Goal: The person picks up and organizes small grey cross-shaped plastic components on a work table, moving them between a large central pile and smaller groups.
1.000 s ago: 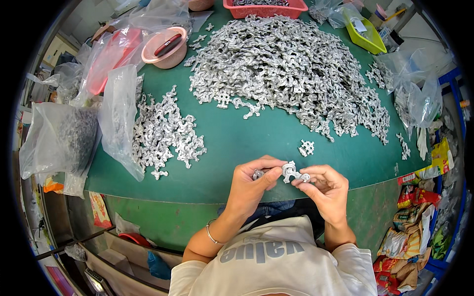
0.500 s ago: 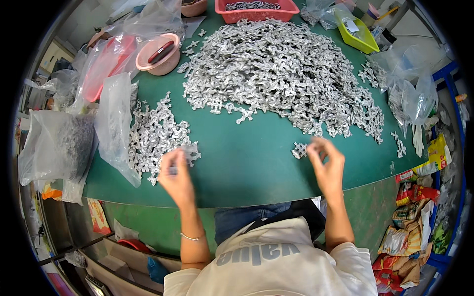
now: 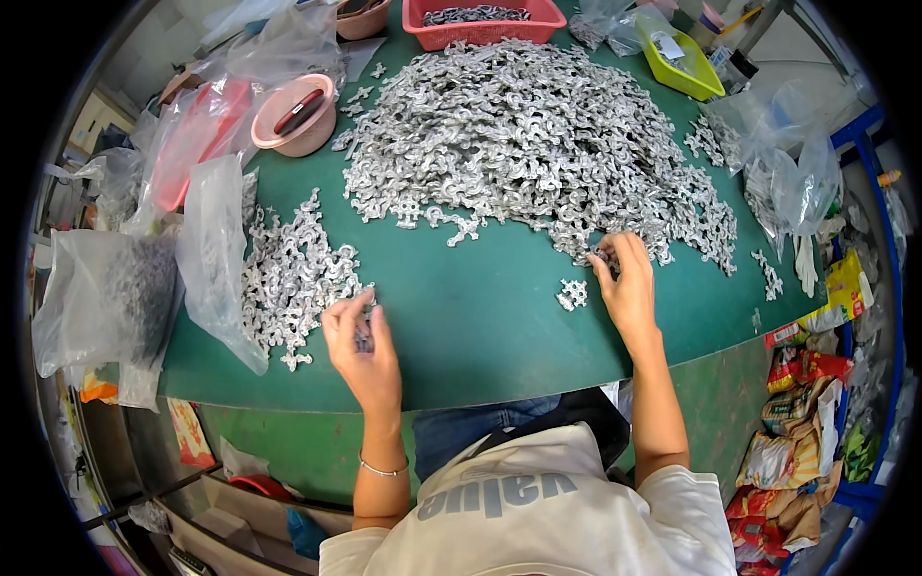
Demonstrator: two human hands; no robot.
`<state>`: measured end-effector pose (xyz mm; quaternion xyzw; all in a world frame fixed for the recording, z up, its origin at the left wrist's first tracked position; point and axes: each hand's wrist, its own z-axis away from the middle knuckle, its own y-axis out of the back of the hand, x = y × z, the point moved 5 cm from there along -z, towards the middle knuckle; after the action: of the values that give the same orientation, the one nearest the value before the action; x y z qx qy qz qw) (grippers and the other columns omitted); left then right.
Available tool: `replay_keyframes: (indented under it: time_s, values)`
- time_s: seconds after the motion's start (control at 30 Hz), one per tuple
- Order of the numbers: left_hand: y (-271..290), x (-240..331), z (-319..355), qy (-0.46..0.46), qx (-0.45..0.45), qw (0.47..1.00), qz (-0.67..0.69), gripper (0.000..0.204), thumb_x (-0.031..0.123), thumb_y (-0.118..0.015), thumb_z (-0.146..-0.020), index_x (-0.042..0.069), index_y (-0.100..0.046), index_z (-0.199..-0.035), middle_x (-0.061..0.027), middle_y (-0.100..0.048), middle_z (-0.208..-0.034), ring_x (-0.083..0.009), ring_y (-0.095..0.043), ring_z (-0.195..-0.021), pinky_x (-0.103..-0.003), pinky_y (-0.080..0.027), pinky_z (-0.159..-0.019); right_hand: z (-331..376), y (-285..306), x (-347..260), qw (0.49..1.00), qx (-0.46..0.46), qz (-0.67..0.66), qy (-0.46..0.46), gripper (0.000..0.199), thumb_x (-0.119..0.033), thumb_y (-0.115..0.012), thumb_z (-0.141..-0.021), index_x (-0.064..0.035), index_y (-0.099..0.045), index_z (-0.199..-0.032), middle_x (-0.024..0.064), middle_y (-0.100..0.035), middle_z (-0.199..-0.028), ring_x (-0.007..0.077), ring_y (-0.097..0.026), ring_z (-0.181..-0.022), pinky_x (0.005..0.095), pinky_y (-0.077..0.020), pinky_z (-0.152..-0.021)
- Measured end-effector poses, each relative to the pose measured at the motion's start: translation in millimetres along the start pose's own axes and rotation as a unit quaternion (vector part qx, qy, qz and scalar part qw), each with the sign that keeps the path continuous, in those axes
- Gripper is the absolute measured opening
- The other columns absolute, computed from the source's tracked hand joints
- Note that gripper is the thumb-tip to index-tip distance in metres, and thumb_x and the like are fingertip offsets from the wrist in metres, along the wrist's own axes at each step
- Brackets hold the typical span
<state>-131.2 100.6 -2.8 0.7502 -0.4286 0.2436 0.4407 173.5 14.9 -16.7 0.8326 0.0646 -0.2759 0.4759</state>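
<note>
A big heap of small grey cast-metal parts (image 3: 509, 144) covers the far middle of the green table (image 3: 461, 326). My right hand (image 3: 629, 293) reaches the heap's near edge, thumb and fingers pinched on a metal part there. Just left of that hand, a single knobbly metal part (image 3: 571, 295) lies apart on the table. My left hand (image 3: 370, 370) is curled beside the smaller pile of metal parts (image 3: 293, 278) at the left. Between its thumb and fingers shows a grey metal part (image 3: 363, 338), partly hidden by the hand.
A pink bowl (image 3: 264, 127) holding a red-and-black tool stands beyond the smaller pile. Clear plastic bags (image 3: 106, 298) crowd the left side. Behind the heap is a red basket (image 3: 432, 36) of parts; a yellow-green basket (image 3: 706, 84) and more bags (image 3: 797, 182) stand right.
My right hand has moved away from the lone part to the heap's edge. My left hand has shifted slightly right and nearer to me, off the smaller pile. The view has shifted slightly.
</note>
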Motion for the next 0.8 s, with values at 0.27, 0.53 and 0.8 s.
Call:
replay_keyframes:
  time_s: [0.27, 0.53, 0.8]
  values:
    - [-36, 32, 22, 0.045, -0.142, 0.985, 0.09, 0.018, -0.007, -0.057, -0.078, -0.001, -0.061, -0.095, -0.0067, -0.05, -0.079, -0.0133, -0.046, -0.067, -0.024, -0.04, -0.065, 28, 10, 3, 0.961, 0.002, -0.256, -0.105, 0.02, 0.0, -0.061, -0.078, -0.0001, -0.059, -0.098, 0.0074, -0.056, -0.074, 0.0117, -0.049, -0.061, 0.0233, -0.0405, -0.056]
    - [-32, 33, 33, 0.044, -0.147, 0.984, 0.087, 0.019, -0.006, -0.06, -0.075, 0.0, -0.062, -0.093, -0.0081, -0.052, -0.076, -0.0135, -0.046, -0.061, -0.024, -0.04, -0.058, 29, -2, -28, 0.99, -0.124, -0.063, -0.009, 0.035, -0.009, -0.068, -0.073, 0.002, -0.052, -0.102, 0.0163, -0.053, -0.088, 0.0344, -0.052, -0.083, 0.0381, -0.0422, -0.073]
    - [20, 16, 20, 0.077, -0.108, 0.989, 0.066, 0.02, -0.004, -0.062, -0.076, 0.002, -0.061, -0.095, -0.0083, -0.05, -0.076, -0.0158, -0.048, -0.06, -0.025, -0.04, -0.055, 34, -9, -35, 0.973, -0.185, -0.127, -0.043, 0.034, -0.005, -0.069, -0.072, 0.0017, -0.053, -0.101, 0.0095, -0.054, -0.075, 0.0165, -0.049, -0.062, 0.0277, -0.0413, -0.057]
